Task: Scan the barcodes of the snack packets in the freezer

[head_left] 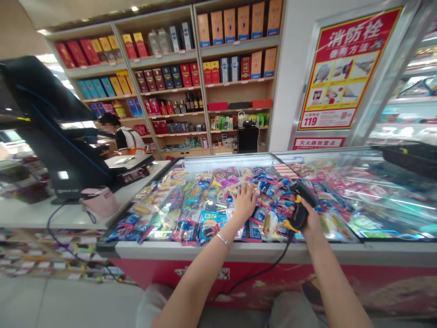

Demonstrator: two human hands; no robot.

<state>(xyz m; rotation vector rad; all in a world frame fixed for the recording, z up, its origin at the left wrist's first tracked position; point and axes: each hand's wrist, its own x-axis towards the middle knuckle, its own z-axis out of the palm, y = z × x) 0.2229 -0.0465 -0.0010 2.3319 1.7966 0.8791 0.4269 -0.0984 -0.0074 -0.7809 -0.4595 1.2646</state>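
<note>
Well beyond the fingers of the left hand (243,204) and the right hand (309,217) stands a tall shelf unit (235,93), filled with boxes and bottles. Directly under both sets of fingers is a long freezer (153,250) with a glass top and a red front. To the left of the fingers, well apart from them, a white worktop (27,216) adjoins the freezer. A red and yellow poster (348,68) hangs on the wall beyond the right fingers, higher and to their right. Far off, ahead and left of the left fingers, a co-worker (128,139) bends down behind a black checkout screen (64,150) on the worktop. A pink pouch (102,205) sits beside its base.

The right fingers are wrapped around the grip of a black and yellow scanner (300,216), over the freezer; its cord (273,268) hangs below them. The left fingers are spread wide over colourful snack packets (210,223), which lie around and below them; whether they touch, I cannot tell. Behind the left fingers, a bracelet (223,239) circles the wrist.
</note>
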